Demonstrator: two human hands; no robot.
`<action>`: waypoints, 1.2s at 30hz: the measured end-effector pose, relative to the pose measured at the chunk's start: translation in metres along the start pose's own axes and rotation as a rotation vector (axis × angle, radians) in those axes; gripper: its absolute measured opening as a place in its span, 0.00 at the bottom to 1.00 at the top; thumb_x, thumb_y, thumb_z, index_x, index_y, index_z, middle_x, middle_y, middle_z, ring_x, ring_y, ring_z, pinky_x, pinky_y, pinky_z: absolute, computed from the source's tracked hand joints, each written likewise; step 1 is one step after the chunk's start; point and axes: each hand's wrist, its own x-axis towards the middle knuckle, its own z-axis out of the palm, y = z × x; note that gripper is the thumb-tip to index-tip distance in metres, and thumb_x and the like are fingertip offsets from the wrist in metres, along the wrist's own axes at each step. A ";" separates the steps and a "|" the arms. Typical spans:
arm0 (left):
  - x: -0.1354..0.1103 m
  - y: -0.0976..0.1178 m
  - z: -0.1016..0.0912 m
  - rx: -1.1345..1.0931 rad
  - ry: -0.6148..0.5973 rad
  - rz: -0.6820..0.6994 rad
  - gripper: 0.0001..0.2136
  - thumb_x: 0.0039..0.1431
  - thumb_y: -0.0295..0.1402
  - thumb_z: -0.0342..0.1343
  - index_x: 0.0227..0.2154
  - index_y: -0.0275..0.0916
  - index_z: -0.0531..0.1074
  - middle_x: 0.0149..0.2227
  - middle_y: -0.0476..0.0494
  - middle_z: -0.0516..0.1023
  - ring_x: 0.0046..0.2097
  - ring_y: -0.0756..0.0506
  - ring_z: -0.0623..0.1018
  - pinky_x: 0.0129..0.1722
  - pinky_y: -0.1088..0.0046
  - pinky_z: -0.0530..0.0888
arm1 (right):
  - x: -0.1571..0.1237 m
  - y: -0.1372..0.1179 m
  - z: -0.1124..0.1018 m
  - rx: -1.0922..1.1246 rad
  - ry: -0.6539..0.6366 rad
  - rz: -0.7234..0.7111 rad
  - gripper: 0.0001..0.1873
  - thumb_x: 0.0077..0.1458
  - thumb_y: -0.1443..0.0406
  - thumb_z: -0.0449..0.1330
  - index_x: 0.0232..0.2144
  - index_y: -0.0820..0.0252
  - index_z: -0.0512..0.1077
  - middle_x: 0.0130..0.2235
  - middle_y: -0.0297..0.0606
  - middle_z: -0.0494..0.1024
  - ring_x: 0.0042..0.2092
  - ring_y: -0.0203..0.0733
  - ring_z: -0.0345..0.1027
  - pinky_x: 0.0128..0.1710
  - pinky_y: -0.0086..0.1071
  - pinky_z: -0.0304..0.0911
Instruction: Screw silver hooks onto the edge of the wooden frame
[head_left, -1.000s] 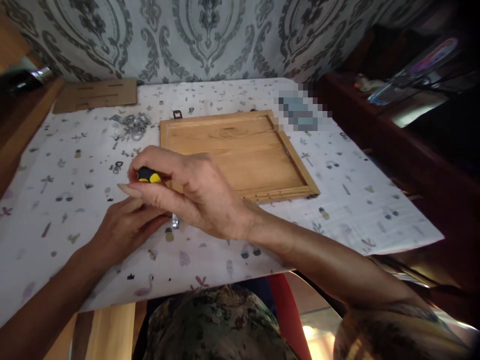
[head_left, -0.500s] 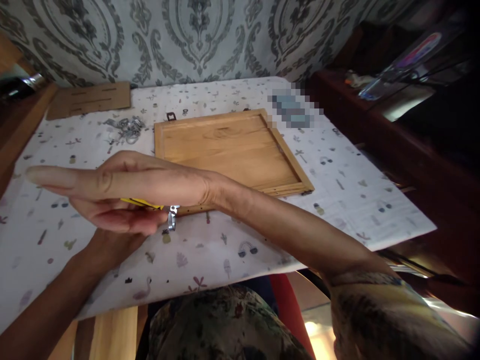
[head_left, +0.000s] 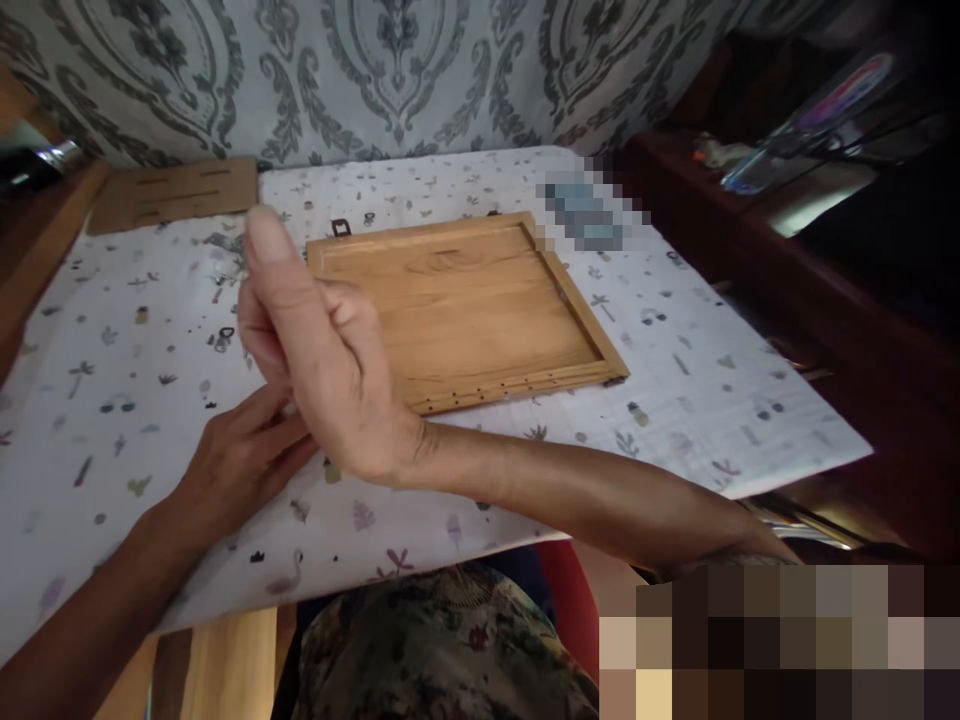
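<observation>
Just right of the right hand (head_left: pixel 322 370), a wooden tray (head_left: pixel 465 300) lies flat on the cloth (head_left: pixel 675 400), long axis left to right, its drilled edge facing the person. That hand stands upright, thumb up and fingers curled; any grip is hidden. The left hand (head_left: pixel 240 455) rests below it, fingertips hidden. A cardboard sheet (head_left: pixel 176 190) lies well beyond.

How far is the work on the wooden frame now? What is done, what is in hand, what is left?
Done: a small metal hanger sits at the far edge of the wooden frame. In hand: the left hand lies flat at its near corner; the right hand is raised, fingers curled. Probably left: the near-edge holes look empty, loose hardware lies nearby.
</observation>
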 end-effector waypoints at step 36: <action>0.006 0.004 -0.002 0.003 0.064 0.083 0.10 0.71 0.34 0.54 0.52 0.47 0.73 0.49 0.44 0.80 0.47 0.43 0.81 0.40 0.68 0.81 | -0.008 0.008 -0.063 0.379 -0.520 0.118 0.11 0.65 0.60 0.57 0.29 0.51 0.72 0.34 0.29 0.79 0.40 0.35 0.77 0.45 0.27 0.76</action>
